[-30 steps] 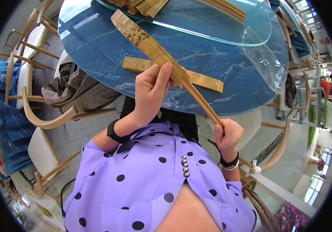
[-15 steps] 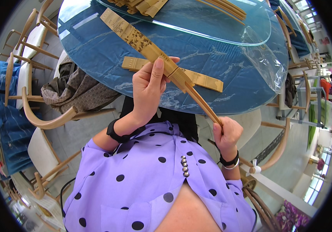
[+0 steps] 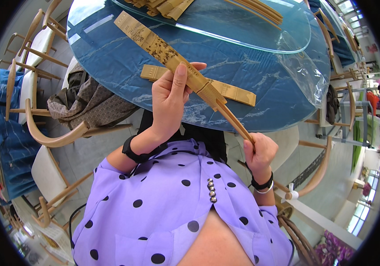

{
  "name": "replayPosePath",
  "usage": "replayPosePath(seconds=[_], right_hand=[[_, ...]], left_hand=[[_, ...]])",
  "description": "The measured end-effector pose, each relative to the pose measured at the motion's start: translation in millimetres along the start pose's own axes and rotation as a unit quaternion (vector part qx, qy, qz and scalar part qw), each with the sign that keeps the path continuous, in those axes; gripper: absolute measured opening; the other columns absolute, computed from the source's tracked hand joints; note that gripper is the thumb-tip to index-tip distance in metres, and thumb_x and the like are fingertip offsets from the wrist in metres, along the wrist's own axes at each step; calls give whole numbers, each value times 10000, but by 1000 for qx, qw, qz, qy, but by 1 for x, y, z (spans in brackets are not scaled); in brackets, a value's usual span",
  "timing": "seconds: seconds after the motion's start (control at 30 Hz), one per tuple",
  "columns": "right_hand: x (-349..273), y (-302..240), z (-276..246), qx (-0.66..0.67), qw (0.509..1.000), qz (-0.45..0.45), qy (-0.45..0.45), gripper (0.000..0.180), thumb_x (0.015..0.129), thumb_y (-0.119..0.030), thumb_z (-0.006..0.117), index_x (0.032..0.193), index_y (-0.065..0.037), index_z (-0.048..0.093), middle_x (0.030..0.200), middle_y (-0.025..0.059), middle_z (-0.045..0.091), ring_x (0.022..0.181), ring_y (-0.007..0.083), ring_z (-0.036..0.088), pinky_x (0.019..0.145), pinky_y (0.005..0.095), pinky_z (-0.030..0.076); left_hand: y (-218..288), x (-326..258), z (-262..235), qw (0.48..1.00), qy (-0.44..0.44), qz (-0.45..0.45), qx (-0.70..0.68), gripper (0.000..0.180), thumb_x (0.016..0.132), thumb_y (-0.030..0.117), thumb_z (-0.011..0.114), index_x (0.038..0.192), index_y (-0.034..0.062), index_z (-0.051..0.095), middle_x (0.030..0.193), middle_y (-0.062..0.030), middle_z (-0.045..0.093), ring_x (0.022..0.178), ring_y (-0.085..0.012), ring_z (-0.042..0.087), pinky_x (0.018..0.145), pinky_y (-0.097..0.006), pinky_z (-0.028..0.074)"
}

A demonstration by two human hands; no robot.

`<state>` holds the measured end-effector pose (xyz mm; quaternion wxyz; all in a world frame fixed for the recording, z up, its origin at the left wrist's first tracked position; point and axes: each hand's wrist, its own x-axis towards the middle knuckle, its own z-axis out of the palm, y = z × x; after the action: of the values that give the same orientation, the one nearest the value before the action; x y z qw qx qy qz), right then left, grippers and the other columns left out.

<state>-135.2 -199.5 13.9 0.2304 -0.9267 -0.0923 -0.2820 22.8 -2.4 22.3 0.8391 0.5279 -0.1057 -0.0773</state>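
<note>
Your left hand pinches a long, flat, tan paper sleeve with dark printed decoration; the thumb lies on its upper face and the other fingers pass beneath it. The sleeve is held aslant in front of you, its far end up and to the left, and in this view it crosses over the near part of the round desk with a blue, white-veined top.

Your right hand has its fingers closed around the near ends of slim, light-brown wooden chopsticks, just off the desk's near edge. Their far ends are inside the sleeve's lower opening; the middle lengths are exposed between your two hands.

On the desk, behind the held sleeve, lies a flat tan paper packet, partly hidden by your left hand. A raised clear glass disc bears a pile of tan paper sleeves and loose brown chopsticks. A crumpled transparent plastic bag lies to the right.
</note>
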Motion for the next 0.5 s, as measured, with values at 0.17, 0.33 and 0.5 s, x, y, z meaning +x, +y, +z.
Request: replayPosePath(seconds=[0.17, 0.33, 0.5], right_hand=[[1, -1, 2, 5, 1000, 10, -5, 181, 933, -165, 723, 861, -46, 607, 652, 64, 546, 509, 255, 528, 464, 353, 412], [7, -2, 6, 1, 1000, 5, -1, 179, 919, -155, 739, 866, -46, 607, 658, 64, 559, 518, 256, 538, 470, 344, 424], [8, -2, 7, -3, 1000, 0, -5, 192, 924, -172, 738, 871, -40, 609, 660, 70, 568, 529, 259, 557, 476, 351, 436]], left_hand=[[1, -1, -3, 998, -27, -6, 51, 449, 1112, 335, 473, 1070, -36, 721, 592, 76, 412, 516, -1, 254, 476, -206, 204], [-1, -7, -4, 998, -55, -30, 11, 410, 1100, 325, 509, 1040, -13, 734, 694, 48, 556, 562, 2, 318, 485, -194, 230], [-3, -5, -4, 999, -47, -27, 2, 398, 1101, 313, 508, 1054, -19, 721, 657, 66, 503, 555, 4, 315, 482, -195, 234]])
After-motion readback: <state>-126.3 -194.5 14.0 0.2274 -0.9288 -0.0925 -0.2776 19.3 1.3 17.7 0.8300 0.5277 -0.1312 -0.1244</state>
